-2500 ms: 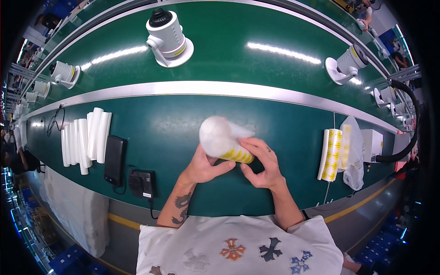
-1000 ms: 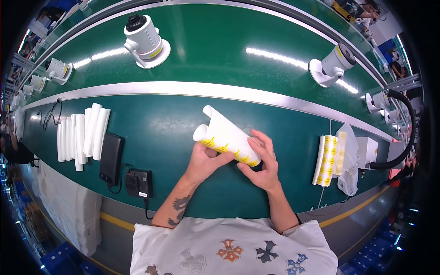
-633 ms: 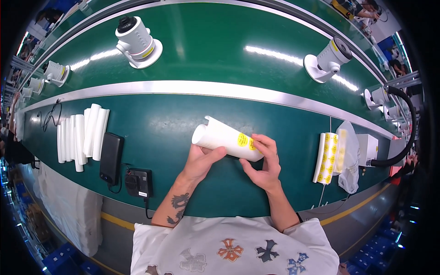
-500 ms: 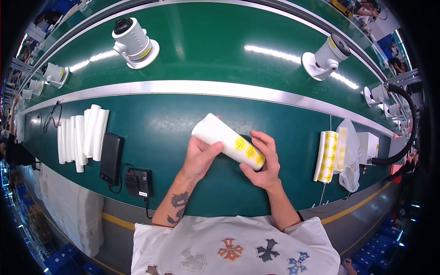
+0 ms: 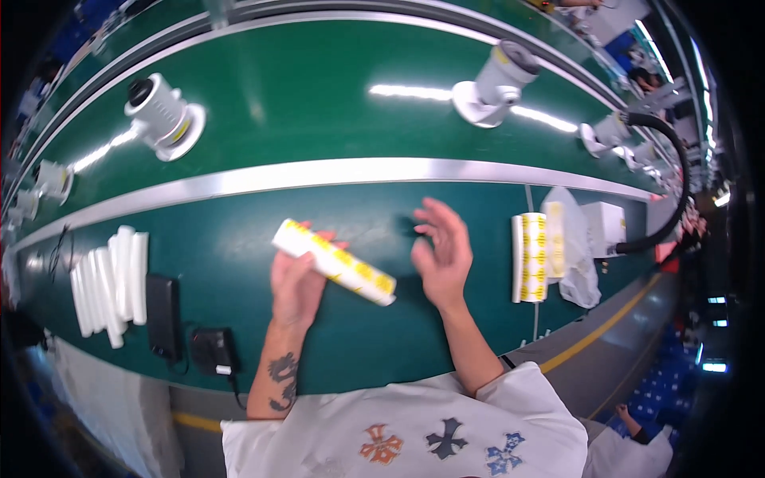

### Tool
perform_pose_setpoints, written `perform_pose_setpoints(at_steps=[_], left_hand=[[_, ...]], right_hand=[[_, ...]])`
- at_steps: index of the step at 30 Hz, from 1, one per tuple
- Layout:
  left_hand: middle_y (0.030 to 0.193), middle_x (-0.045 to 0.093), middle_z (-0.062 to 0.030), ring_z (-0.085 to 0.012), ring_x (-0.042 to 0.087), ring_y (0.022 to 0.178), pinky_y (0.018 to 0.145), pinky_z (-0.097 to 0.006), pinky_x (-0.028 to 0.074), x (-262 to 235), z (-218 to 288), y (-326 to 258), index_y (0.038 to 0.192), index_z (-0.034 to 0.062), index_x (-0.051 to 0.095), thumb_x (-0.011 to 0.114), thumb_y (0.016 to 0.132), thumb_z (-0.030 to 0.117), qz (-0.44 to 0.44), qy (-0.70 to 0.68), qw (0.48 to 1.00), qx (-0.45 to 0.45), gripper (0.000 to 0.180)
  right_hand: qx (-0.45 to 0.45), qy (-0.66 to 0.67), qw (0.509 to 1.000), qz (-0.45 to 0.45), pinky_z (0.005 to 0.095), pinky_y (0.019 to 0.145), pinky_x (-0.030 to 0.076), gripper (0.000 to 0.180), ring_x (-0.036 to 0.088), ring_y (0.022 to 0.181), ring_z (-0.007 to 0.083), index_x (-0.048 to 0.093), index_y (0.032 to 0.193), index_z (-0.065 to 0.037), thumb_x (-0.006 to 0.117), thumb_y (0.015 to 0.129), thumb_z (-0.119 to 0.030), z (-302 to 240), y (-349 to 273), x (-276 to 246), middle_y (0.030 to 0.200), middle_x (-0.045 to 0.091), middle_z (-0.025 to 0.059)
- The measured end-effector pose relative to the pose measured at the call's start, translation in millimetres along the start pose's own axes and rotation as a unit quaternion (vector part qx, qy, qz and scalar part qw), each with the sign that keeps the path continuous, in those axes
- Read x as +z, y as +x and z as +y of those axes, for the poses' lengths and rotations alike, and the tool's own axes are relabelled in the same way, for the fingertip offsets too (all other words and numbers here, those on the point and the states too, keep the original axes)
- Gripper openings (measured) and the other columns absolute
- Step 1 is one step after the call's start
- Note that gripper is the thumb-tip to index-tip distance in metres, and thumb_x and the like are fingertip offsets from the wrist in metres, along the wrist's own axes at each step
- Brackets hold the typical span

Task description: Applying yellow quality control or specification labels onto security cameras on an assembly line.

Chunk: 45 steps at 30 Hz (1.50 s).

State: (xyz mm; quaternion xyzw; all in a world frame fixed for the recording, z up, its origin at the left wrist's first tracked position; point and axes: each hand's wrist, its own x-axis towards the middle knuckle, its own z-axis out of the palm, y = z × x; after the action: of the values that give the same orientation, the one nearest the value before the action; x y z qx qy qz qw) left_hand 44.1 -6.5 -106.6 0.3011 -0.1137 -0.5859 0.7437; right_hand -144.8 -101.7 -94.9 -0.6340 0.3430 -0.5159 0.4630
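Note:
A white roll of sheet with round yellow stickers (image 5: 351, 269) slants across the middle of the green worktop, its far end up to the left. My left hand (image 5: 293, 287) grips it near that end, thumb on top and fingers behind. Off the lower right end of the roll, my right hand (image 5: 444, 259) is raised with fingers apart and nothing in it. Both hands are somewhat blurred.
At left lie several white rolls (image 5: 103, 279), a black power bank (image 5: 164, 317) and a black charger (image 5: 213, 350). At right are another sticker roll (image 5: 529, 256), a plastic bag (image 5: 578, 267) and a white box (image 5: 603, 226). White cameras (image 5: 498, 84) stand on the belt beyond.
My right hand has let go of the roll's lower end and opened beside it. The roll now looks narrower and shows more yellow stickers. The whole view has shifted.

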Motion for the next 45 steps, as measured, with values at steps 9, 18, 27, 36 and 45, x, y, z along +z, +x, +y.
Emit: perform_pose_setpoints(at_steps=[9,18,27,36,45], left_hand=[[0.111,0.052,-0.0152,-0.0322,0.057,0.099,0.09,-0.054,0.045,-3,2,13,0.132,0.0041,0.035,0.056,0.086,0.024,-0.024,-0.052,0.998,-0.03,0.054],[0.107,0.054,-0.0128,-0.0296,0.06,0.094,0.085,-0.051,0.05,-4,10,15,0.135,0.0081,0.035,0.051,0.092,0.029,-0.051,-0.04,0.997,-0.035,0.051],[0.103,0.051,-0.0081,-0.0247,0.056,0.09,0.081,-0.046,0.05,-9,12,11,0.136,0.0106,0.036,0.046,0.098,0.031,-0.045,-0.056,0.997,-0.018,0.044],[0.093,0.052,-0.0089,-0.0237,0.056,0.085,0.08,-0.044,0.05,18,28,35,0.12,0.0121,0.039,0.046,0.099,0.031,-0.121,0.005,0.992,0.03,0.029],[0.101,0.054,-0.0094,-0.0241,0.059,0.096,0.088,-0.043,0.049,66,23,35,0.12,0.0044,0.042,0.054,0.088,0.009,-0.218,0.003,0.976,0.009,0.035]], right_hand=[[0.107,-0.216,0.936,0.257,0.0335,0.062,0.049,0.097,0.063,0.089,0.0252,0.027,0.137,0.005,0.085,0.065,-0.025,73,206,-81,0.14,0.036,0.0187],[0.136,-0.402,0.889,0.174,0.0393,0.069,0.052,0.052,0.069,0.072,0.0287,0.065,0.096,0.001,0.078,0.071,-0.044,74,239,-99,0.082,0.069,0.0163],[0.009,-0.243,0.97,-0.009,0.026,0.06,0.047,0.03,0.061,0.065,0.0106,0.064,0.097,0.006,0.073,0.081,-0.018,-28,124,-79,0.071,0.065,0.0074],[-0.063,-0.239,0.889,-0.386,0.0367,0.07,0.053,0.045,0.066,0.083,0.0357,0.057,0.111,0.006,0.071,0.071,-0.01,-79,-25,-76,0.102,0.065,0.02],[-0.009,-0.158,0.879,-0.449,0.0335,0.072,0.053,0.058,0.065,0.083,0.0317,0.054,0.128,-0.002,0.071,0.073,-0.005,-66,-24,-61,0.107,0.064,0.0182]])
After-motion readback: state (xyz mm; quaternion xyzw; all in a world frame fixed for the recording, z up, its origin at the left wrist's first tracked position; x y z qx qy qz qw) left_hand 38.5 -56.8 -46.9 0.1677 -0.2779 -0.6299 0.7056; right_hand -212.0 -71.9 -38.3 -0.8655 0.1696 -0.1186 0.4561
